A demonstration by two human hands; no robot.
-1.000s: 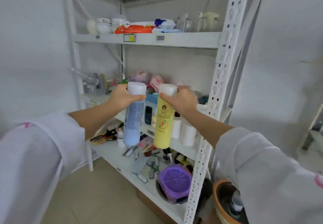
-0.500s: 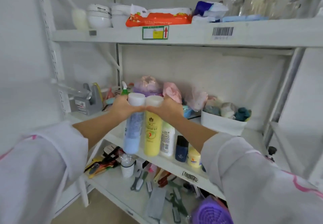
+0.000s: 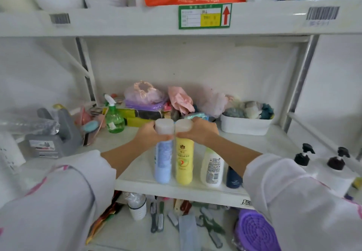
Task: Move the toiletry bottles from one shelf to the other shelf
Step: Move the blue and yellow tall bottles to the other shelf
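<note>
My left hand (image 3: 148, 136) grips a tall pale-blue bottle (image 3: 163, 164) just below its white cap. My right hand (image 3: 199, 132) grips a yellow bottle (image 3: 184, 164) the same way. Both bottles stand upright, side by side and touching, at the front edge of the middle shelf (image 3: 137, 184). To their right on that shelf stand a cream bottle (image 3: 212, 169) with a barcode label and a small dark-blue bottle (image 3: 233, 178), partly hidden by my right sleeve. Two white pump bottles (image 3: 321, 164) with black heads stand at the far right.
A green spray bottle (image 3: 114, 118), bagged items and a white tub of cloths (image 3: 244, 125) fill the shelf's back. A grey tape dispenser (image 3: 56, 135) sits left. The lower shelf holds brushes, a small white bottle (image 3: 138, 207) and a purple disc (image 3: 256, 231). The top shelf (image 3: 117, 19) carries bowls and wipes.
Both hands have carried the blue and yellow bottles forward and down to the middle shelf's front edge. The camera has come much closer to the shelving.
</note>
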